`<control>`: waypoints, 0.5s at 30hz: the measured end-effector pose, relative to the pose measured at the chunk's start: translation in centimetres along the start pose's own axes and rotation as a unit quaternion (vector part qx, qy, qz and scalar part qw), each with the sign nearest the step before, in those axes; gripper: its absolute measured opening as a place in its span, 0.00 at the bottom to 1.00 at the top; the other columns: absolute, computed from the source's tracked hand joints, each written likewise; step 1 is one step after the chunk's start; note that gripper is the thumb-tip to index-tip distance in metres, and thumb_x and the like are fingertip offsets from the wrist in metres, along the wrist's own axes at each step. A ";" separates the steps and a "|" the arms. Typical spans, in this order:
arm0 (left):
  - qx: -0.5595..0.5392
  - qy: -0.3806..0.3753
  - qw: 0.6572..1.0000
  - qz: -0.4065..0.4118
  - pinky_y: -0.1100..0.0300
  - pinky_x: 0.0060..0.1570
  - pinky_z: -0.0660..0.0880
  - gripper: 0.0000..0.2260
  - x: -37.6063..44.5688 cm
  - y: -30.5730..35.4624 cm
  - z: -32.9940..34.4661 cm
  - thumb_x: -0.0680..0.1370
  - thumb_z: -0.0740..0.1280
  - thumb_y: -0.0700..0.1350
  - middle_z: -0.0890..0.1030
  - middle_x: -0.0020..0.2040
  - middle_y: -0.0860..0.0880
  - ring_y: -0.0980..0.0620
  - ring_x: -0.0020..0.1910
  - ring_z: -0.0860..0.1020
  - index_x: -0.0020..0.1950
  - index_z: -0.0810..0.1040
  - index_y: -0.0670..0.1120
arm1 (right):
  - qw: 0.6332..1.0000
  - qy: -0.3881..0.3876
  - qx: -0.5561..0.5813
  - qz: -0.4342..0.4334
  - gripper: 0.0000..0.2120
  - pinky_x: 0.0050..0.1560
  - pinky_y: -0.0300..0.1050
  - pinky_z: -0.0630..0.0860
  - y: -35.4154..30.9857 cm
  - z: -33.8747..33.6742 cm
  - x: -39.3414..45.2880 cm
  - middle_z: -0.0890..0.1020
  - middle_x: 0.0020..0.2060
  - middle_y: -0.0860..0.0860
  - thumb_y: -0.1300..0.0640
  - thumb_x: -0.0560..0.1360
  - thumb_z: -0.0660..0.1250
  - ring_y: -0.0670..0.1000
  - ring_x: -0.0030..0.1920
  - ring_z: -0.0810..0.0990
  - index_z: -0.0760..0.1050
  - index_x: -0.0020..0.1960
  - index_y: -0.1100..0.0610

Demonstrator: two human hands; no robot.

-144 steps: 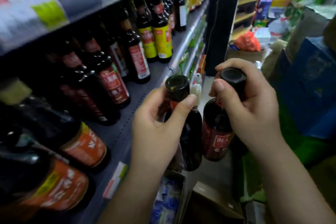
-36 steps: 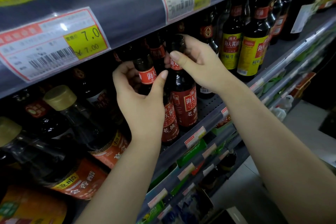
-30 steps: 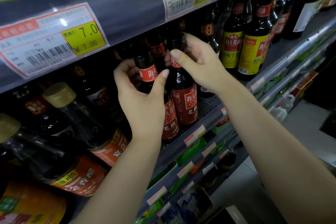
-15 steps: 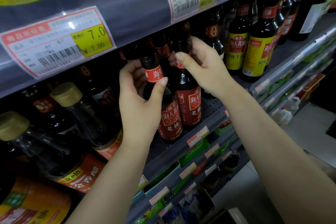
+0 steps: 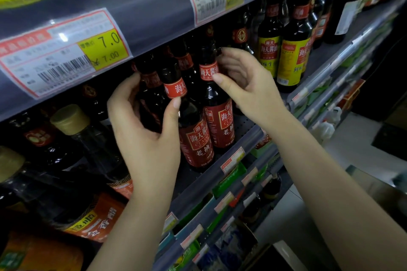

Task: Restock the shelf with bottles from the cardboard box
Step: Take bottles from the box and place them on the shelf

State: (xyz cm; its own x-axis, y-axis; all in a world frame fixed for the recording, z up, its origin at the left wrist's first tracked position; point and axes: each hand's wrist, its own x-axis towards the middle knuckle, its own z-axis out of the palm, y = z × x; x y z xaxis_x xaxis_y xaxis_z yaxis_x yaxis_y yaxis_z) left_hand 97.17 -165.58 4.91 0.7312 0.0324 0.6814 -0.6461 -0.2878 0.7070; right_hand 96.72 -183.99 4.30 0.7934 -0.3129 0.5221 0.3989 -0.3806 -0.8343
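Both hands have loosened since a moment ago — the right hand (image 5: 246, 88) was wrapped round the neck of the right bottle (image 5: 217, 103) and has now opened. Its fingers (image 5: 229, 66) are spread wide and curved beside the neck band, the thumb tip just at the band's lower edge, holding nothing. The left hand (image 5: 143, 136) is also open, in a loose cup: thumb tip touching the left bottle (image 5: 189, 130) just under its neck band, the other fingers reaching round behind, against darker bottles further in. Whether those fingers press on anything I cannot tell.

Both red-labelled bottles stand upright at the front of the shelf (image 5: 248, 141), side by side and touching or nearly so, labels facing out. Further right stand the yellow-labelled bottles (image 5: 293, 59). Overhead is the upper shelf's rail, with a price tag (image 5: 63, 57) on it. The cardboard box is out of sight.

I'd say this pair is placed and the hands are about to leave. The risk is in the leaving — a thumb or knuckle catching a neck on the way out could rock a tall, narrow bottle, and so near the edge it could tip forward off the shelf or knock its neighbour.
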 end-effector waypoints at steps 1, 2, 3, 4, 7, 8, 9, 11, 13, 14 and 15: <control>-0.003 0.000 1.000 0.011 0.54 0.69 0.70 0.24 -0.4 0.2 -0.3 0.75 0.72 0.43 0.73 0.65 0.46 0.52 0.67 0.73 0.68 0.69 0.41 | 1.000 0.015 -0.011 0.002 0.26 0.67 0.49 0.72 -0.2 -0.4 -0.5 0.78 0.61 0.50 0.50 0.74 0.68 0.45 0.64 0.75 0.67 0.69 0.56; -0.005 -0.006 1.000 0.021 0.55 0.68 0.70 0.22 -0.9 0.4 -0.6 0.76 0.71 0.42 0.73 0.64 0.46 0.52 0.67 0.73 0.67 0.69 0.41 | 0.999 0.029 -0.017 0.002 0.25 0.66 0.50 0.72 -0.4 -0.7 -1.1 0.78 0.60 0.50 0.50 0.74 0.68 0.45 0.63 0.76 0.68 0.69 0.56; -0.012 -0.016 0.999 0.031 0.55 0.68 0.70 0.21 -1.3 0.5 -1.0 0.76 0.71 0.42 0.73 0.64 0.47 0.51 0.67 0.73 0.66 0.70 0.42 | 0.999 0.041 -0.018 0.002 0.24 0.65 0.50 0.73 -0.6 -1.1 -1.8 0.79 0.59 0.50 0.50 0.74 0.67 0.46 0.62 0.77 0.68 0.68 0.56; -0.024 -0.030 0.998 0.044 0.55 0.68 0.70 0.20 -1.8 0.6 -1.2 0.76 0.71 0.42 0.73 0.63 0.47 0.51 0.67 0.73 0.66 0.70 0.45 | 0.999 0.052 -0.016 0.002 0.24 0.65 0.51 0.74 -0.9 -1.3 -2.6 0.79 0.58 0.51 0.51 0.74 0.67 0.47 0.62 0.77 0.69 0.68 0.57; -0.076 -0.098 0.990 0.068 0.55 0.67 0.71 0.19 -3.0 1.0 -1.8 0.76 0.70 0.42 0.73 0.63 0.46 0.49 0.67 0.74 0.64 0.69 0.51 | 0.997 0.082 -0.011 0.002 0.22 0.64 0.50 0.74 -1.9 -1.9 -5.3 0.80 0.57 0.54 0.55 0.75 0.68 0.49 0.61 0.78 0.69 0.67 0.60; -0.091 -0.125 0.986 0.065 0.56 0.66 0.71 0.19 -3.4 1.1 -1.9 0.76 0.70 0.43 0.74 0.63 0.45 0.49 0.66 0.74 0.64 0.69 0.53 | 0.996 0.094 -0.009 0.004 0.21 0.64 0.50 0.75 -2.2 -2.0 -6.3 0.80 0.56 0.54 0.57 0.75 0.68 0.50 0.60 0.79 0.70 0.66 0.60; -0.107 -0.151 0.981 0.056 0.57 0.65 0.71 0.18 -3.9 1.2 -2.0 0.76 0.69 0.44 0.74 0.62 0.45 0.48 0.66 0.75 0.63 0.70 0.54 | 0.994 0.107 -0.010 0.007 0.20 0.64 0.49 0.75 -2.6 -2.2 -7.3 0.80 0.56 0.54 0.59 0.76 0.67 0.50 0.60 0.79 0.70 0.66 0.60; -0.129 -0.203 0.970 0.039 0.57 0.63 0.73 0.17 -4.8 1.3 -2.2 0.75 0.69 0.46 0.75 0.61 0.47 0.48 0.65 0.76 0.62 0.71 0.57 | 0.991 0.133 -0.016 0.017 0.20 0.63 0.46 0.75 -3.2 -2.5 -9.5 0.81 0.55 0.55 0.61 0.76 0.67 0.49 0.59 0.79 0.70 0.66 0.62; -0.141 -0.252 0.957 0.018 0.56 0.62 0.74 0.16 -5.8 1.2 -2.3 0.75 0.69 0.48 0.76 0.60 0.52 0.51 0.63 0.76 0.60 0.72 0.63 | 0.986 0.161 -0.020 0.036 0.20 0.62 0.44 0.75 -3.8 -2.6 -11.8 0.80 0.55 0.56 0.61 0.76 0.67 0.49 0.59 0.80 0.69 0.66 0.62; -0.152 -0.275 0.949 0.004 0.58 0.61 0.75 0.16 -6.3 1.2 -2.3 0.74 0.68 0.49 0.77 0.59 0.54 0.52 0.63 0.77 0.59 0.72 0.65 | 0.983 0.174 -0.021 0.049 0.20 0.61 0.44 0.75 -3.9 -2.6 -13.0 0.80 0.55 0.56 0.60 0.76 0.67 0.49 0.59 0.80 0.70 0.66 0.62; -0.169 -0.297 0.940 -0.011 0.60 0.60 0.75 0.16 -6.8 1.1 -2.2 0.74 0.68 0.49 0.77 0.59 0.54 0.54 0.62 0.78 0.58 0.72 0.66 | 0.980 0.186 -0.021 0.065 0.19 0.61 0.44 0.75 -4.1 -2.5 -14.2 0.80 0.55 0.56 0.60 0.76 0.66 0.50 0.59 0.80 0.70 0.66 0.62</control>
State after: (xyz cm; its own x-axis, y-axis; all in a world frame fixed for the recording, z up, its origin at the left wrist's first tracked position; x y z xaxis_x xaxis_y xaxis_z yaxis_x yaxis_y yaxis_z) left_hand 91.02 -163.97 1.48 0.6741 -0.5336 0.5107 -0.5879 0.0309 0.8083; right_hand 82.64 -180.17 0.76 0.6100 -0.6538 0.4477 0.2805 -0.3502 -0.8937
